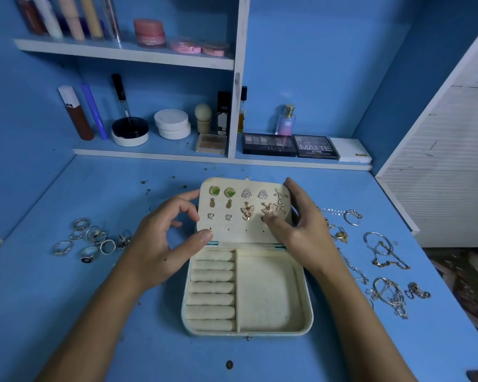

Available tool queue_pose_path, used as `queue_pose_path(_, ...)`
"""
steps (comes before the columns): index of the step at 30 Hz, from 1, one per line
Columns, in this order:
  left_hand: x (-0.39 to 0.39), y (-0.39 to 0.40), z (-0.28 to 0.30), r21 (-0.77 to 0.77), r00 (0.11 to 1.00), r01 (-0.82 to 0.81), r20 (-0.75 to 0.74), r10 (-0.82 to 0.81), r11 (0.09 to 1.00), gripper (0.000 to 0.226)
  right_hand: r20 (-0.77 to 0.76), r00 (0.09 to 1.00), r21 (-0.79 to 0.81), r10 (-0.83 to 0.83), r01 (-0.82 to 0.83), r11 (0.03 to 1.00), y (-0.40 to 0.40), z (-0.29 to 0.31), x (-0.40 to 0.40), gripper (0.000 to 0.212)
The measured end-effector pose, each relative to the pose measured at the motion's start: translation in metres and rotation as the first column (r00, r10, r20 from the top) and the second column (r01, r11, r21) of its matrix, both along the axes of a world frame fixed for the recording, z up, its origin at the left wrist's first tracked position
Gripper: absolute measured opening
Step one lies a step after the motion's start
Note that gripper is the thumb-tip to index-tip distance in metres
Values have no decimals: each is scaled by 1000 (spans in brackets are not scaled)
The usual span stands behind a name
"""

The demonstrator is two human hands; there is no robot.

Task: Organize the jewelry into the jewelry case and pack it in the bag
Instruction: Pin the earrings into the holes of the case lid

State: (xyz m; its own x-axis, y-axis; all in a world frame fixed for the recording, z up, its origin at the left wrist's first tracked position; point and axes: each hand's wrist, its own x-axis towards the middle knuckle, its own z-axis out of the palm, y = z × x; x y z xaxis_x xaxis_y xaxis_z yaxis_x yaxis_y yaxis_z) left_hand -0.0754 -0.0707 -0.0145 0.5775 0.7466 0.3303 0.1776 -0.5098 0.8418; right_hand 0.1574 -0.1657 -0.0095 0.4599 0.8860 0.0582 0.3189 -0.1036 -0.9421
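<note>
Pinning earrings onto the case panel

My left hand [163, 230] steadies the jewelry case [247, 293] lid, fingers loosely curved; my right hand [301, 224] pinches an earring [268, 209]; I'd press straight.

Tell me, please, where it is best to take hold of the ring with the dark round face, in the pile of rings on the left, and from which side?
Probably by its band, from above. The dark-faced ring lies at the near edge of the ring pile, its face toward the camera, with free table on its near side. The left hand is nearer; pinch the band across with thumb and forefinger.
</note>
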Motion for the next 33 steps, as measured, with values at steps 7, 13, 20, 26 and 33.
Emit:
queue_pose_path(7,0,0,-1,1,1000,-7,-19,7,1000,34,-13,1000,-15,-13,13,1000,3,0,1,73)
queue_pose_path(13,1,0,-2,2,1000,-15,-5,15,1000,30,-61,998,-2,-14,14,1000,5,-4,1,66)
queue_pose_path(20,8,4,-2,-12,995,-94,35,94,995,31,-115,993,37,12,-8,999,6,-9,2,66)
queue_pose_path(26,28,38,11,145,943,-319,-46,329,937,9,-137,990,50,44,-37,998,6,-11,5,68)
queue_pose_path(33,64,105,32,272,914,-219,-280,294,937,4,-142,987,75,70,-60,995,5,-10,7,67)
